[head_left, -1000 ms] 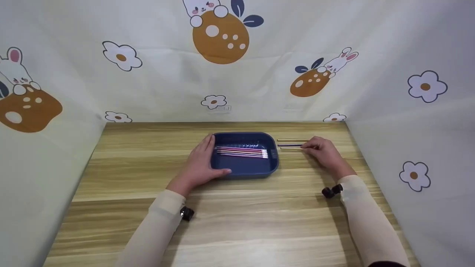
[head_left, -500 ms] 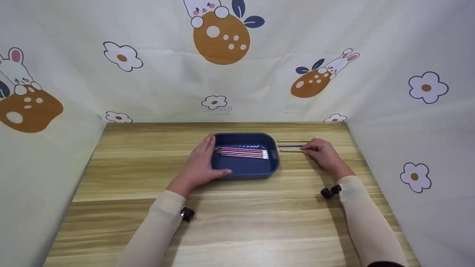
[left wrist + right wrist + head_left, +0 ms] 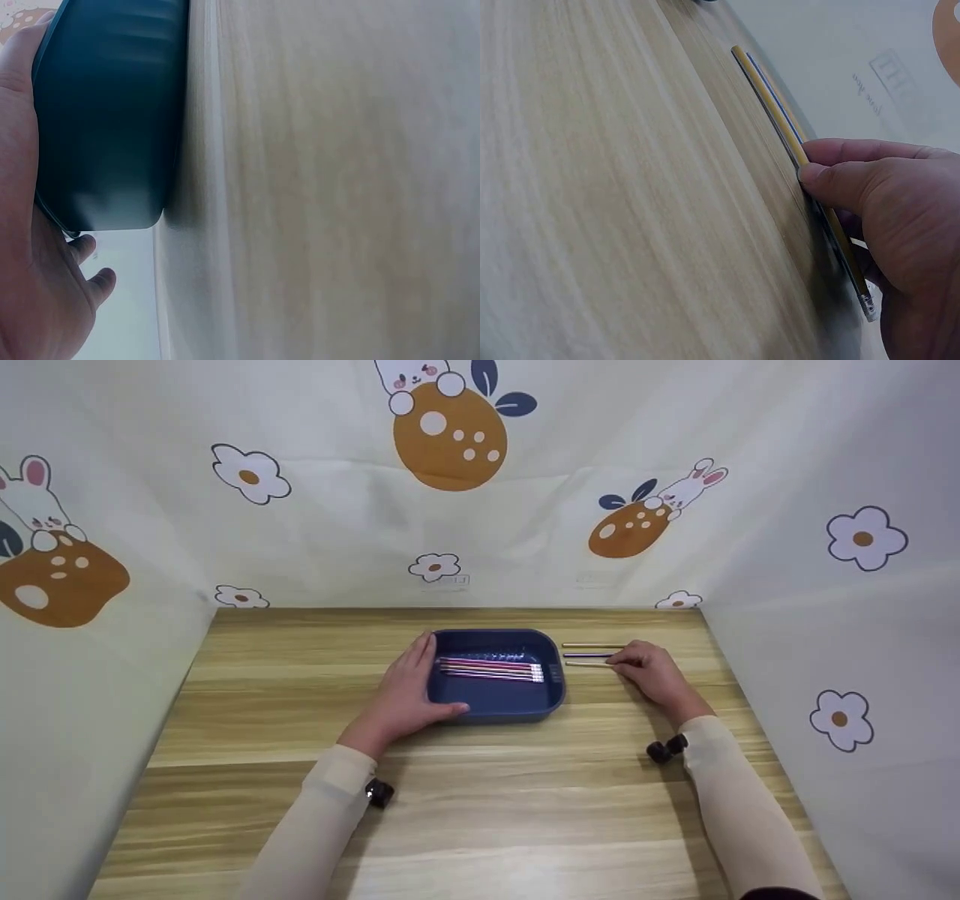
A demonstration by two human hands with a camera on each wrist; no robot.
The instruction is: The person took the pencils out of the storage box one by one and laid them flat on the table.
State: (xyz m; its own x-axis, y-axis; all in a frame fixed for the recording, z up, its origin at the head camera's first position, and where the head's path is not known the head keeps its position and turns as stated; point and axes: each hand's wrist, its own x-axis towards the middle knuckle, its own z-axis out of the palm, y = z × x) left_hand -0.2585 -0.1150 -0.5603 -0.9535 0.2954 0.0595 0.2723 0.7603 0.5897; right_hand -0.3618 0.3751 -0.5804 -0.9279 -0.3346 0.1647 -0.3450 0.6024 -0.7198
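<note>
Where the bench ends, we see pale fabric sheets [image 3: 337, 510] rising on the far side and both flanks, printed with rabbits, spotted orange fruits and outlined flowers. Before us spreads the wood-grain bench [image 3: 510, 802], its pattern running left to right. Two cream sleeves [image 3: 742, 802] reach in over it from the near edge. Next in size comes the dark blue rectangular tray [image 3: 495, 697] with rounded corners, set toward the back of the bench near its middle.

We find the left hand [image 3: 405, 690] spread wide against the tray's left end, its thumb over the near rim and its fingers straight toward the far corner. The right hand [image 3: 652, 667], to the right of the tray, is narrow: thumb and forefinger pinch a gold pencil [image 3: 771, 97].

Inside the tray we see a row of pencils [image 3: 491, 669] in pinks, purples and golds, side by side, too close together for us to count. A small black camera [image 3: 664, 748] sits at each wrist. Beyond the pinched pencil lie a blue-purple pencil [image 3: 586, 655] and, farthest, another gold one [image 3: 589, 645], all three roughly parallel. Smallest, a silvery ferrule [image 3: 867, 302] caps the held pencil's near end.
</note>
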